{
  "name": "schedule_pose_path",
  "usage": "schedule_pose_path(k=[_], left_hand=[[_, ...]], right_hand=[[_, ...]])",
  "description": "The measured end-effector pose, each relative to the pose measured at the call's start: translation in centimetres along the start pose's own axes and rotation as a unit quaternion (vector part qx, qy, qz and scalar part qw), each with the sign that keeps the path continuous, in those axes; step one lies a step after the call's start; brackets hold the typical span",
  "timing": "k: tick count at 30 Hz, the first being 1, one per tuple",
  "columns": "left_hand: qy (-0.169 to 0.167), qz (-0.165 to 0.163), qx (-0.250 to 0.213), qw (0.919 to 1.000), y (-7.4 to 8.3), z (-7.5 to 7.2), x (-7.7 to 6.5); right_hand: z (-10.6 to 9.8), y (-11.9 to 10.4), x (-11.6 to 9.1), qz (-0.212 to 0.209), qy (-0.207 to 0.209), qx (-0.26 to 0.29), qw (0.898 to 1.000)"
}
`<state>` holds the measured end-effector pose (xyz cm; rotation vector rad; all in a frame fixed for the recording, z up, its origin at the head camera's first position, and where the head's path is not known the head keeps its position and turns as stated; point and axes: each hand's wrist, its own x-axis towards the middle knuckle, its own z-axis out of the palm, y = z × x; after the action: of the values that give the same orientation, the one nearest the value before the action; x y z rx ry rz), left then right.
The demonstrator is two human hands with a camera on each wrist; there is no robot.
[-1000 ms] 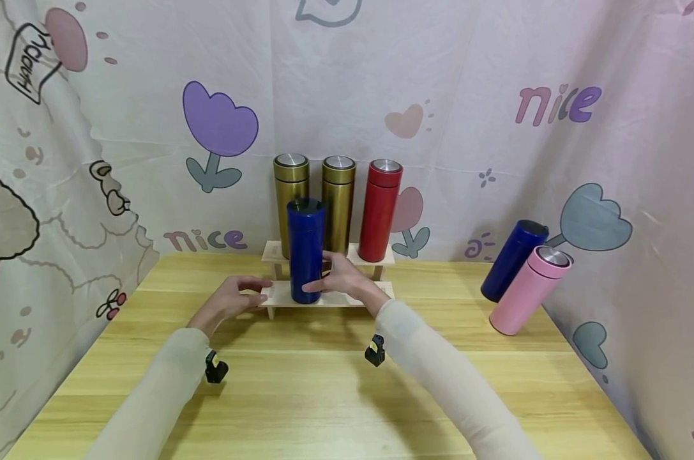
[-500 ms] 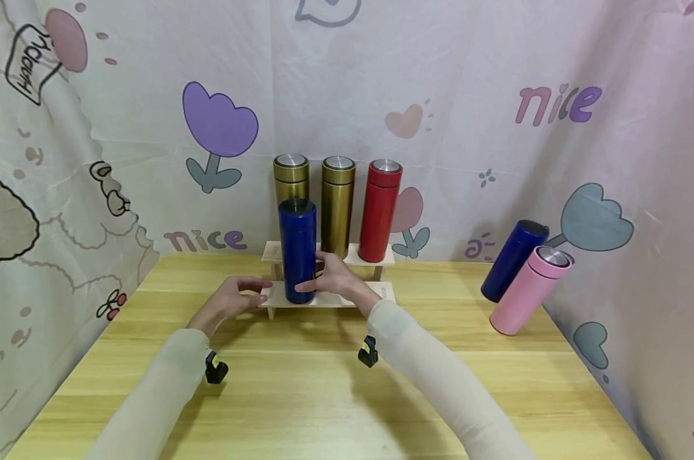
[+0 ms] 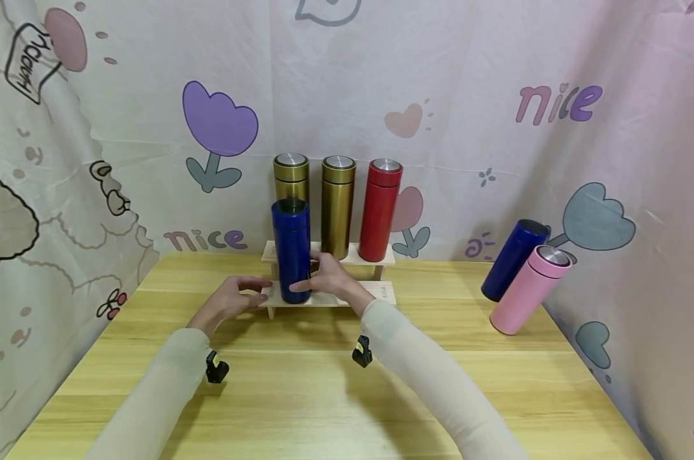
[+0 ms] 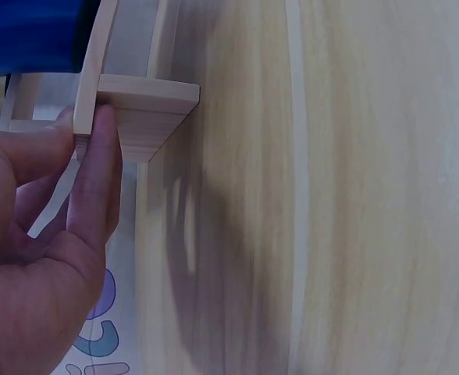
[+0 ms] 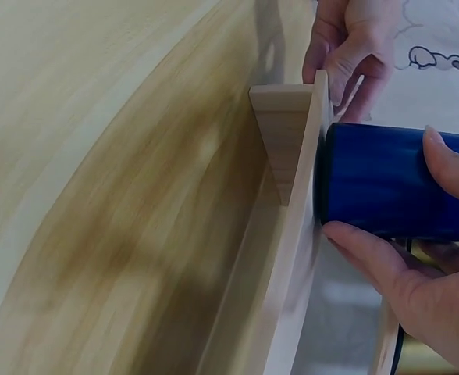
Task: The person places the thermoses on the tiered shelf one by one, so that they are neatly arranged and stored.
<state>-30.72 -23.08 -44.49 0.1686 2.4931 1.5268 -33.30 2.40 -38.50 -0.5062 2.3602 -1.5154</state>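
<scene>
A blue bottle (image 3: 292,246) stands upright, its long axis vertical, near the left end of the lower step of a two-tier wooden stand (image 3: 384,292) at the back of a wooden surface (image 3: 301,390). The right hand (image 3: 331,278), nearer of the two and already in contact, is clamped round the bottle's lower part from the right, leaving the bottle directly to its left. The left hand (image 3: 230,303) pinches the step's left end, just beside the bottle but apart from it. Behind, on the upper tier, a gold bottle (image 3: 292,174) rises, partly hidden by the blue one.
</scene>
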Motion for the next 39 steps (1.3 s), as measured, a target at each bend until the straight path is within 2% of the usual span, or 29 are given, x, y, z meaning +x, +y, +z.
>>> schedule_pose_path(k=[19, 30, 39], left_hand=[[0.004, -0.005, 0.027, 0.9996, 0.08, -0.12, -0.01], [0.008, -0.009, 0.021, 0.9997, -0.14, -0.04, 0.16], [0.005, 0.003, 0.023, 0.9997, -0.02, -0.02, 0.04]], right_hand=[[0.67, -0.05, 0.23, 0.008, 0.015, -0.017, 1.000], [0.81, 0.01, 0.18, 0.011, 0.025, -0.022, 0.999], [0.97, 0.01, 0.08, 0.012, 0.044, -0.051, 0.998]])
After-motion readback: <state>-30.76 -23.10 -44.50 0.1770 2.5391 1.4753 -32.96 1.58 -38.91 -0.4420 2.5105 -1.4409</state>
